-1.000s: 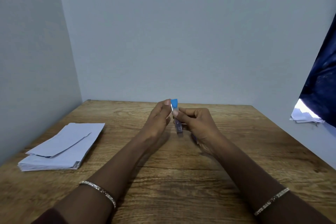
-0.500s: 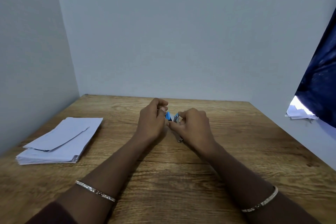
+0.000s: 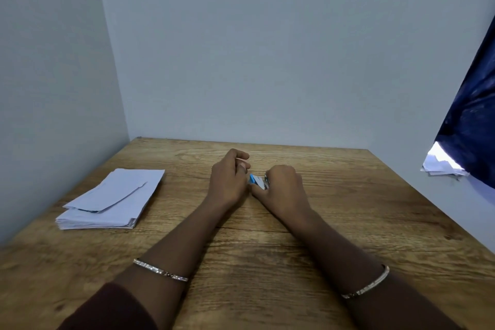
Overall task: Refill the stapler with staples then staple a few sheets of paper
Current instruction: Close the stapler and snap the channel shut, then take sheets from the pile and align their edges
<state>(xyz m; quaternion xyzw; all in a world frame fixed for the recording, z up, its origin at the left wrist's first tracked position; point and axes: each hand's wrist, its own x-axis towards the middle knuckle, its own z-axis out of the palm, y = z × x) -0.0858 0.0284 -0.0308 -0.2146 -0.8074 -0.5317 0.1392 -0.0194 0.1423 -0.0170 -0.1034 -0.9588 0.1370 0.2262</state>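
Head view: a wooden table [image 3: 348, 222] fills the lower half, pushed into a corner of pale walls. Near its middle the two hands meet. The right hand [image 3: 284, 187] grips a small blue stapler [image 3: 255, 179], fingers curled round it so that only the blue end and a bit of white and metal poke out toward 9 o'clock. The left hand [image 3: 229, 178] sits just beside it, with its fingers [image 3: 241, 155] bent inward and the thumb tucked beneath them. Whether they pinch a strip of staples or nothing at all is too small to tell.

From the left fingertips the stapler lies at about 3 o'clock, almost touching. Its long axis seems to run from 10 o'clock to 4 o'clock, blue end nearer the left hand. My judgement is that refilling is the step in hand, and the left hand, being nearest the exposed end, is the one placed to feed or close it.

A stack of paper [image 3: 112, 201] waits at 9 o'clock, well apart from both hands. Each wrist wears a thin bracelet [image 3: 160, 272]. A dark blue cloth [image 3: 474, 115] hangs at 3 o'clock, with loose sheets [image 3: 442, 166] below it.
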